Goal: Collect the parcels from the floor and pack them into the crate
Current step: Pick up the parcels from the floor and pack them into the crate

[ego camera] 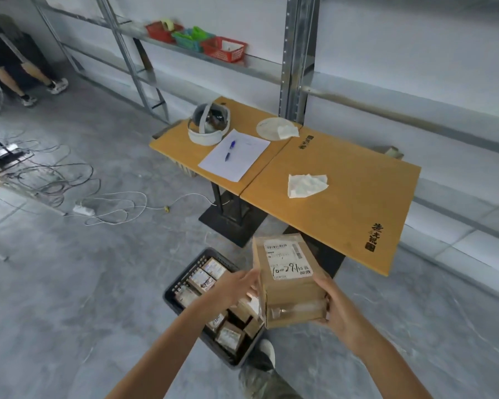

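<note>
Holding one parcel (288,283) near one crate (169,298), right grip (339,311) curled beneath, left grip (236,285) seemingly spread.

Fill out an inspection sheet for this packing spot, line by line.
Surface: grey floor; two wooden tables stand on it.
Job's things: dark crate on the floor, holding several labelled parcels; one cardboard parcel held in the air near it, label up.
Clutter: headset, sheet of paper with pen, plate and crumpled tissue on the tables.
Hands: left hand lies flat against the parcel's left side; right hand grips its lower right corner.
Cables: loose cables and a power strip on the floor, left of the tables.
Surroundings: metal shelving with coloured baskets; another person stands far left.
</note>
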`<control>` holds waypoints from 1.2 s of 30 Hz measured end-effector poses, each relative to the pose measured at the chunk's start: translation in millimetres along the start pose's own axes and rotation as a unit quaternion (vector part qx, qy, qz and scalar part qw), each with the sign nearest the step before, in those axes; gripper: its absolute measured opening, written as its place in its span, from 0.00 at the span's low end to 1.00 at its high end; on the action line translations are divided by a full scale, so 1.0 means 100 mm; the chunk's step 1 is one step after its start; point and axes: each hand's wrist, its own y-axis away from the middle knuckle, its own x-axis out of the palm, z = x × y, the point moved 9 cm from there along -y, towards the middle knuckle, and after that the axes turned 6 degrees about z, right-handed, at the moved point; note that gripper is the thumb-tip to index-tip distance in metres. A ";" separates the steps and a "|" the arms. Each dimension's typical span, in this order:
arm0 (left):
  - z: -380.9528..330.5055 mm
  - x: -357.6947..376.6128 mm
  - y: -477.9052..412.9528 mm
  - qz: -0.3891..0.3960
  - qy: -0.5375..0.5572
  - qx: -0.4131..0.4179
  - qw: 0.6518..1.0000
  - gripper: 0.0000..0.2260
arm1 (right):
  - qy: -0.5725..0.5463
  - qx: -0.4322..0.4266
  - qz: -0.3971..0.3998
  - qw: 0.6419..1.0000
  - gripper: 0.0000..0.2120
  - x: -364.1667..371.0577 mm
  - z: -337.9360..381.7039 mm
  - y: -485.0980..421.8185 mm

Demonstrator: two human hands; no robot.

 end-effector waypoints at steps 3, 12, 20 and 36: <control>0.12 0.07 -0.25 0.039 -0.018 -0.054 0.998 0.22 | 0.029 0.039 -0.010 0.999 0.27 -0.08 -0.09 -0.29; 0.64 0.25 -0.69 0.119 0.382 -0.178 0.899 0.25 | 0.017 0.019 -0.232 0.972 0.31 -0.30 -0.48 -0.84; 0.87 -0.31 -1.01 0.055 0.346 -0.146 0.925 0.30 | -0.142 0.146 -0.222 0.954 0.42 0.61 -1.06 -1.29; 2.91 -1.91 -2.09 0.140 -0.157 -0.169 0.963 0.05 | -0.140 0.269 -0.375 0.876 0.31 1.02 -2.76 -2.48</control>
